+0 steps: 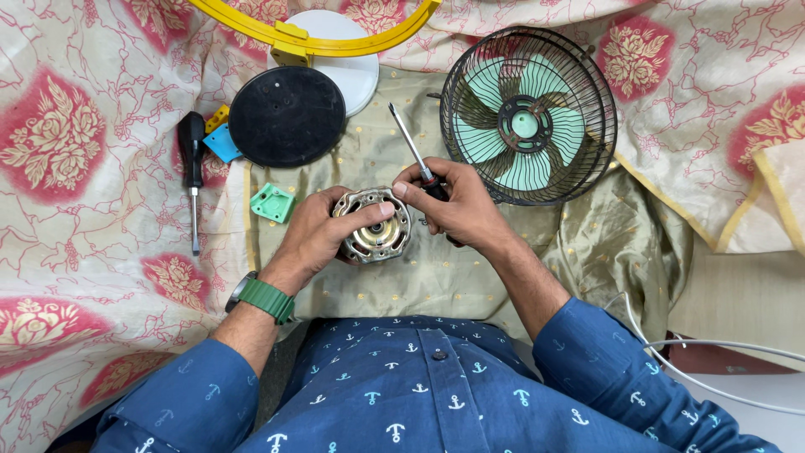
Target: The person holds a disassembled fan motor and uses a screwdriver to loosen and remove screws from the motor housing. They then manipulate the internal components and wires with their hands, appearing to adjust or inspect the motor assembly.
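Hands met over a fan motor (371, 225) in the middle of an olive cloth (436, 277). The left hand (323, 231), a green watch (267, 299) at its wrist, was wrapped around the round metal housing, thumb laid across its face. The right hand (457, 205) touched the motor's upper right edge, its fingers closed on the handle of a screwdriver (411, 151) whose shaft pointed up and away to the left. Just beyond the right hand lay a caged fan head (528, 113) with pale green blades. A black disc (287, 116) rested to the upper left, partly over a white disc (356, 71), with a small green plastic part (272, 203) just beside the left hand. A second, black-handled screwdriver (192, 172) lay well apart on the floral cloth (75, 168) at left.
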